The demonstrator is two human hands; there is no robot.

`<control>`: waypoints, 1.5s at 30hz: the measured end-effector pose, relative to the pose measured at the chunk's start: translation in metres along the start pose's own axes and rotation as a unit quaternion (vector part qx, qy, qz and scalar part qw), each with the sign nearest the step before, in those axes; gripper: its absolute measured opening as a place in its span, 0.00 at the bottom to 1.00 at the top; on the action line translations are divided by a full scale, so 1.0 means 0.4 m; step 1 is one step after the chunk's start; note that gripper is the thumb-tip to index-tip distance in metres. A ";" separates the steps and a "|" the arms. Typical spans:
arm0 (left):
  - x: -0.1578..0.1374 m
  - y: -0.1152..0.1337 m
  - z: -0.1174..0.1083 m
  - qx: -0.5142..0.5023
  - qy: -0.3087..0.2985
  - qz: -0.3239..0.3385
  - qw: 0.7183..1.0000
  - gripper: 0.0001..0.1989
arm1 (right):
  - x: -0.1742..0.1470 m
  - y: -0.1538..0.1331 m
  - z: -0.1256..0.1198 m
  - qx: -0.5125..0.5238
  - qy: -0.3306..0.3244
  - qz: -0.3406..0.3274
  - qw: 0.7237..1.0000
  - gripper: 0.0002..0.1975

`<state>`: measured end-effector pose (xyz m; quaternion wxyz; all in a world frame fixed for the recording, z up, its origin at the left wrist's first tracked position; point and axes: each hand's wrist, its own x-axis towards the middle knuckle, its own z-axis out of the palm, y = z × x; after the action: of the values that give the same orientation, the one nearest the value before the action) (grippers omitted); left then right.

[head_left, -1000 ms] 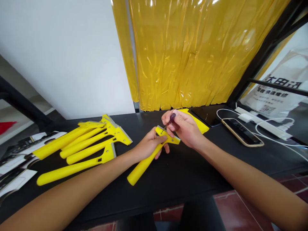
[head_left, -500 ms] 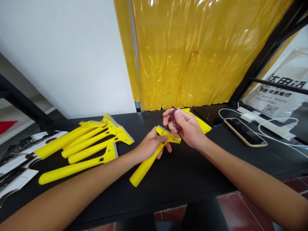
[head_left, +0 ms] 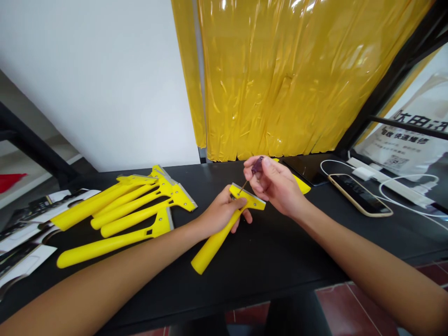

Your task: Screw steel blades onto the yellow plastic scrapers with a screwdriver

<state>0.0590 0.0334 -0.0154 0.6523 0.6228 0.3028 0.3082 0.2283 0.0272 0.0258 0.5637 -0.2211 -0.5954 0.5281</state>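
Note:
My left hand [head_left: 224, 212] is closed around the neck of a yellow scraper [head_left: 212, 249], its thumb lying across the front just below the head. The scraper's handle slants down toward me, and a metal strip edges its head. In my right hand [head_left: 275, 182] is a small screwdriver [head_left: 258, 164] with a dark purple handle, pinched between thumb and fingers. Its thin shaft slants down to the left, and the tip meets the scraper head at its left screw. Several more yellow scrapers [head_left: 135, 212] lie in a group to the left, heads pointing right.
Black and white packaging cards [head_left: 31, 242] lie at the table's left end. Behind my right hand is a yellow sheet-like item [head_left: 301, 184], partly hidden. A dark tablet [head_left: 306, 170], a phone [head_left: 360, 193] and a white power strip [head_left: 392, 182] with cables occupy the right side.
The purple handle has turned slightly in my right fingers, and that hand has shifted a little right. My left hand keeps its hold on the scraper; the whole view has shifted slightly.

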 end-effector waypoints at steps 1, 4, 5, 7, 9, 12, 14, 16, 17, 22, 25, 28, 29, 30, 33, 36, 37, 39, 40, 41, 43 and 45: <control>0.000 0.000 0.000 -0.002 0.000 0.001 1.000 0.09 | 0.001 0.002 0.001 0.014 0.007 -0.001 1.000 0.14; 0.002 -0.002 -0.002 -0.009 0.001 -0.002 1.000 0.10 | 0.003 0.003 0.000 0.018 0.017 -0.011 1.000 0.12; 0.002 -0.004 -0.003 -0.011 0.000 -0.004 1.000 0.11 | 0.003 0.002 -0.001 0.006 0.015 -0.012 1.000 0.12; 0.003 -0.005 -0.004 -0.011 -0.003 -0.007 1.000 0.12 | 0.004 -0.002 -0.004 -0.021 0.010 -0.007 1.000 0.12; 0.003 -0.006 -0.005 -0.010 -0.005 -0.008 1.000 0.12 | 0.003 -0.006 -0.006 -0.034 0.007 -0.004 0.999 0.12; 0.003 -0.003 -0.004 -0.007 -0.002 -0.006 1.000 0.11 | 0.003 -0.005 -0.004 -0.013 0.009 -0.004 1.000 0.14; 0.003 0.000 -0.003 -0.003 0.002 -0.006 1.000 0.10 | 0.004 0.000 -0.003 0.010 0.020 -0.010 1.000 0.11; 0.003 0.001 -0.003 0.000 0.003 -0.008 1.000 0.10 | 0.006 0.004 -0.003 0.017 0.031 -0.019 0.999 0.11; 0.004 0.001 -0.003 0.000 0.002 -0.010 1.000 0.10 | 0.007 0.005 -0.004 0.012 0.032 -0.021 0.999 0.11; 0.005 -0.003 -0.006 -0.017 -0.021 -0.020 0.999 0.12 | 0.009 0.001 -0.014 -0.026 0.010 -0.008 1.000 0.12; 0.004 -0.005 -0.008 -0.017 -0.023 -0.022 0.999 0.12 | 0.009 0.002 -0.018 -0.036 0.014 -0.015 0.999 0.14; 0.004 -0.007 -0.009 -0.017 -0.024 -0.020 0.999 0.12 | 0.012 0.006 -0.021 -0.021 0.034 -0.018 0.999 0.14; 0.005 -0.008 -0.010 -0.019 -0.028 -0.019 0.999 0.12 | 0.012 0.007 -0.021 -0.013 0.037 -0.019 0.999 0.14; 0.005 -0.009 -0.010 -0.021 -0.032 -0.018 0.999 0.13 | 0.013 0.008 -0.022 -0.009 0.037 -0.022 0.999 0.13; 0.006 -0.013 -0.012 -0.024 -0.036 -0.018 0.999 0.13 | 0.012 0.010 -0.024 -0.035 0.017 -0.037 0.999 0.11; 0.004 -0.013 -0.010 -0.027 -0.032 -0.018 0.999 0.13 | 0.010 0.009 -0.023 -0.076 0.001 -0.039 0.996 0.10; 0.003 -0.010 -0.009 -0.028 -0.030 -0.020 0.999 0.13 | 0.009 0.008 -0.022 -0.082 0.004 -0.041 0.996 0.10; -0.001 0.003 -0.005 -0.026 -0.021 -0.026 0.999 0.14 | 0.009 0.003 -0.020 -0.083 0.032 -0.061 0.994 0.12; -0.002 0.013 -0.003 -0.021 -0.012 -0.029 0.999 0.14 | 0.010 -0.002 -0.021 -0.084 0.059 -0.082 0.991 0.12; -0.004 0.025 -0.002 -0.012 -0.002 -0.031 0.999 0.13 | 0.011 -0.007 -0.022 -0.089 0.092 -0.109 0.986 0.12; -0.004 0.056 -0.005 0.010 0.017 -0.034 0.999 0.12 | 0.015 -0.020 -0.031 -0.118 0.163 -0.171 0.964 0.11; 0.000 0.089 -0.018 0.028 0.028 -0.033 0.999 0.11 | 0.020 -0.030 -0.045 -0.179 0.211 -0.212 0.937 0.10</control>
<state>0.0525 0.0392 0.0199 0.6359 0.6214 0.3500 0.2949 0.2464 0.0367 0.0364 0.7262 -0.2938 -0.5805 0.2224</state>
